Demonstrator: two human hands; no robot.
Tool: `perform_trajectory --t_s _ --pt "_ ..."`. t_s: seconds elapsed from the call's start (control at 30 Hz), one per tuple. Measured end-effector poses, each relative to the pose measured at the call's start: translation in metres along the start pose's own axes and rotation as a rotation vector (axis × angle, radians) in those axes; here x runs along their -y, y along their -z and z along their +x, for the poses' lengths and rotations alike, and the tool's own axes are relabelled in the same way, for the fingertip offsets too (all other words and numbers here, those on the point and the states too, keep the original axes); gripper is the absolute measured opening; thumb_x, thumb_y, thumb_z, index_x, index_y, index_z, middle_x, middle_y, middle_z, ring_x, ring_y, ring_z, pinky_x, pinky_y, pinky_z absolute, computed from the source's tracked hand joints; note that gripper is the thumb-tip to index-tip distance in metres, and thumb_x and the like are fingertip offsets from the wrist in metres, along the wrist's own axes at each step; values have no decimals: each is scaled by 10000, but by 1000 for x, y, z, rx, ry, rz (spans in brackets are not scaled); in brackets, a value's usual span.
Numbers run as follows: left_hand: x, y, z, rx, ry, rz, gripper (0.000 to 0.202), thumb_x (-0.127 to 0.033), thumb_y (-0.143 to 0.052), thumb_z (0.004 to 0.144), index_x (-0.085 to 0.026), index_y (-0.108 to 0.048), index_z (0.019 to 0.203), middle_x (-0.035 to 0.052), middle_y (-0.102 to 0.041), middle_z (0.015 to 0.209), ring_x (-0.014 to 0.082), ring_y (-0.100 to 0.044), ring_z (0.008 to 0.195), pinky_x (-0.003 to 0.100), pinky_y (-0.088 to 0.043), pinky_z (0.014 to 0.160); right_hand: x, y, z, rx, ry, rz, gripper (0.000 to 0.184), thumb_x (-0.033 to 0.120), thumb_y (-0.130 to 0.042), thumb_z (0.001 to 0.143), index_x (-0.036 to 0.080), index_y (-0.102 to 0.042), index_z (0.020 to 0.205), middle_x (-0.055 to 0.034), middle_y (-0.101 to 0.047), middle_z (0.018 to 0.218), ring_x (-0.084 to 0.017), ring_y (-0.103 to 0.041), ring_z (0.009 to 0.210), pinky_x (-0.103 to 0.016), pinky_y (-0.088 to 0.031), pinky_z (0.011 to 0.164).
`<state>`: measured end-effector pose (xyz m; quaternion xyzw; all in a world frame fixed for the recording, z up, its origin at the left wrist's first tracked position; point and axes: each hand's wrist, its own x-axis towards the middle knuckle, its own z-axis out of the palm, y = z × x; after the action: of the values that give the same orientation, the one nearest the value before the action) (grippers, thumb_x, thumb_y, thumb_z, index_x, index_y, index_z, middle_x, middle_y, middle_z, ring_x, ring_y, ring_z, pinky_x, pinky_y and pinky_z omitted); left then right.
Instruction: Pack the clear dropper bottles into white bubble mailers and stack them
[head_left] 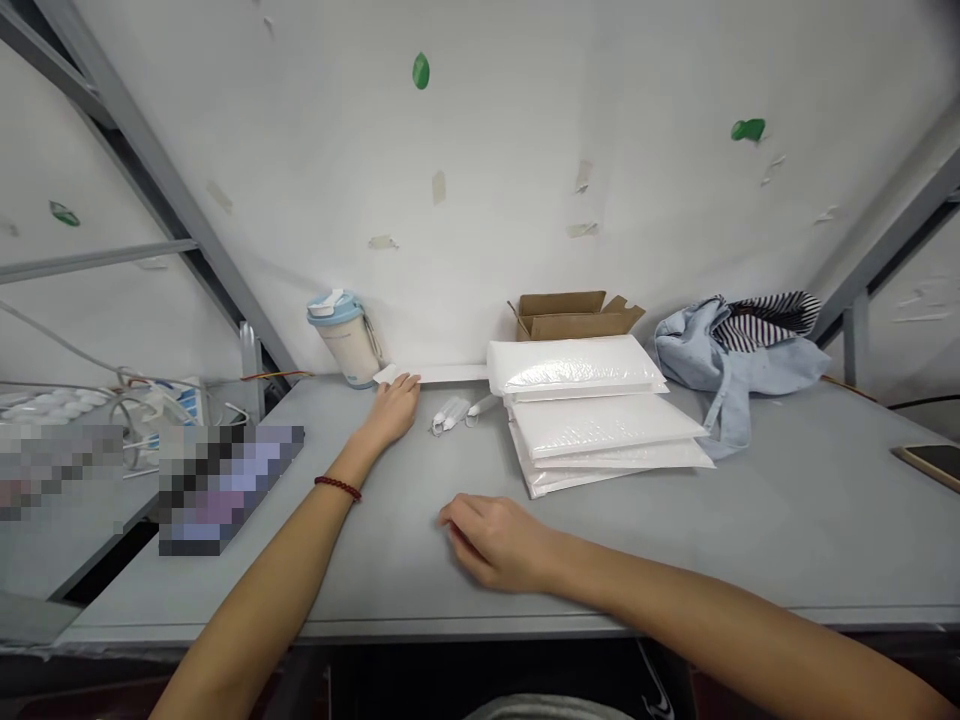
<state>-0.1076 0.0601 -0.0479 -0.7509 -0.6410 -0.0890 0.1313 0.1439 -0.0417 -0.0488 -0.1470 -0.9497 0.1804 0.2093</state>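
Observation:
My left hand (391, 408) reaches to the back of the grey table (787, 530), fingers stretched flat, its tips on a thin white sheet (435, 374) lying against the wall. A red bead bracelet sits on that wrist. My right hand (493, 540) rests near the front middle of the table with its fingers curled loosely down; nothing shows in it. Small clear-wrapped white items (456, 412) lie between the left hand and a stack of white bubble mailers (592, 415).
A blue-lidded cup (345, 338) stands at the back left. An open cardboard box (574, 314) sits behind the mailers, with blue and striped cloth (739, 355) to its right. A phone (930, 464) lies at the far right edge. Cables and trays fill the left bench.

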Motion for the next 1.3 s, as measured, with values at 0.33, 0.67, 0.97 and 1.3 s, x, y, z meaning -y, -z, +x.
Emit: perform_trajectory --t_s 0.33,0.67,0.97,1.3 --pt "31 50 -5 -485 150 -207 327 -119 -400 777 -126 -650 987 124 -637 1121 246 -538 1108 385 -396 996 -10 5 4 -127 -290 86 172 208 -386 883 169 -446 1039 -128 -554 1021 -220 -565 876 -367 -466 737" --pt "3 84 -14 -844 336 -781 194 -290 -552 784 -197 -700 701 13 -700 788 171 -640 828 270 -492 788 -22 12 11 -231 -486 536 283 386 -462 900 172 -480 1084 -112 -574 1096 -222 -544 1023 -422 -419 899" --pt "-19 106 -44 -254 -16 -1176 118 -259 -704 695 -194 -653 611 25 -675 801 153 -596 766 273 -469 718 -30 30 21 -335 -597 1511 623 700 -314 850 143 -558 985 -109 -672 846 -210 -654 794 -369 -476 780" --pt "-7 105 -46 78 -75 -1257 150 -310 -626 774 -207 -712 708 48 -725 841 212 -642 880 330 -477 825 -25 26 17 -319 -819 1267 368 173 -704 694 128 -579 1038 22 -607 677 -129 -596 681 -303 -465 761"
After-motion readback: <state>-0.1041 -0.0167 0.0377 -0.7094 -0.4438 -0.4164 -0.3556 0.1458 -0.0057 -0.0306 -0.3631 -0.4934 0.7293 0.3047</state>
